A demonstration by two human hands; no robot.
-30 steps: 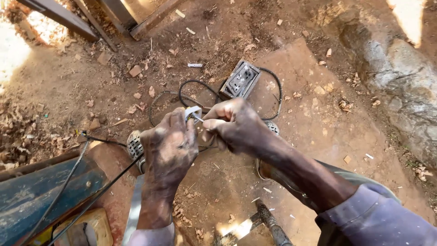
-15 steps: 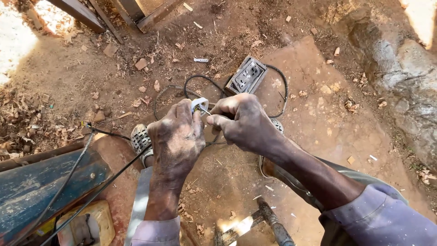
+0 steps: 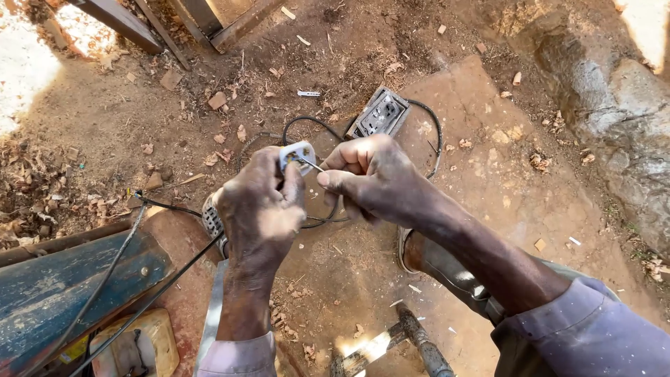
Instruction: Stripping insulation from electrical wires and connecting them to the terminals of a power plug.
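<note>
Change: hands lifted slightly closer than a second ago.
Left hand (image 3: 262, 209): fingers clasp small white plastic plug (image 3: 296, 153).
Right hand (image 3: 370, 178): fingertips pinch thin wire (image 3: 312, 165) at plug.
Ground: grey metal socket box (image 3: 379, 114) beyond, on dirt.

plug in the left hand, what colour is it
The plug is white, pinched at the fingertips of the left hand; it shows best in the head view.

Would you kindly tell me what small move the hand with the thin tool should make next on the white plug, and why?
Probably keep the small white plastic plug steady in the left hand and turn the thin metal tool pinched in the right hand a little further. Its tip already sits on the plug's open face, and the thin black cable runs slack from there across the dirt.
</note>
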